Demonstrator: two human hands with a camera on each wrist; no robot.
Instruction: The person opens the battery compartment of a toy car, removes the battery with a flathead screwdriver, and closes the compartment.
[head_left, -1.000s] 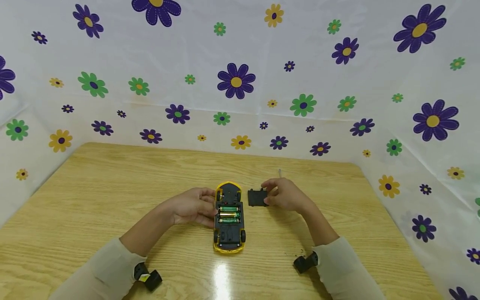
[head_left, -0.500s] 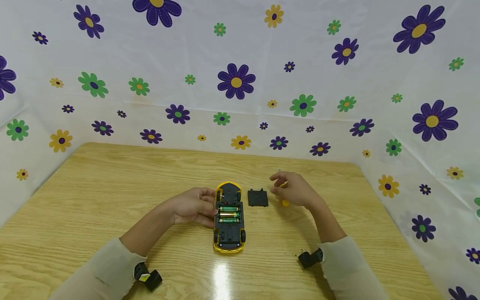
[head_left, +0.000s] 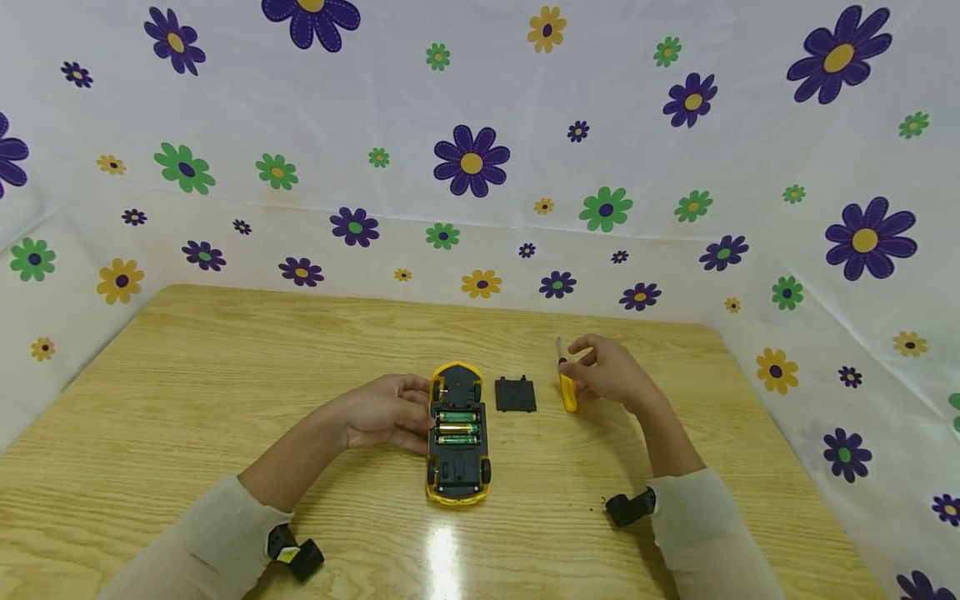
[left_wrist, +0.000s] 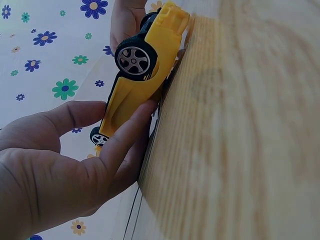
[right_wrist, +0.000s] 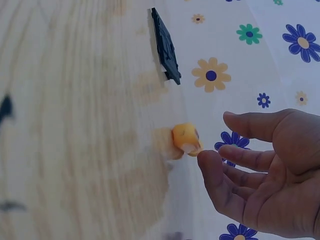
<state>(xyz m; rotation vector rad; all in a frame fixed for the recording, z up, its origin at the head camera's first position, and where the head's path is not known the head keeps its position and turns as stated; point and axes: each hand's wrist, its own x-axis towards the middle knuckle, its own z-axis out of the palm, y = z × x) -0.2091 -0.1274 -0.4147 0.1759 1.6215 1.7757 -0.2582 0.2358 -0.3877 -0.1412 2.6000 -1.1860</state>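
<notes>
Left hand (head_left: 378,412) holding one toy car (head_left: 459,468) (three batteries (head_left: 458,428) showing); right hand (head_left: 613,375), fingers parted, beside one screwdriver (head_left: 567,393).

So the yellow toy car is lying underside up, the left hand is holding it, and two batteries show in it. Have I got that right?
Not quite: three batteries show in it, not two, as the head view makes clear. The yellow toy car is indeed underside up, and the left hand is holding it.
</notes>
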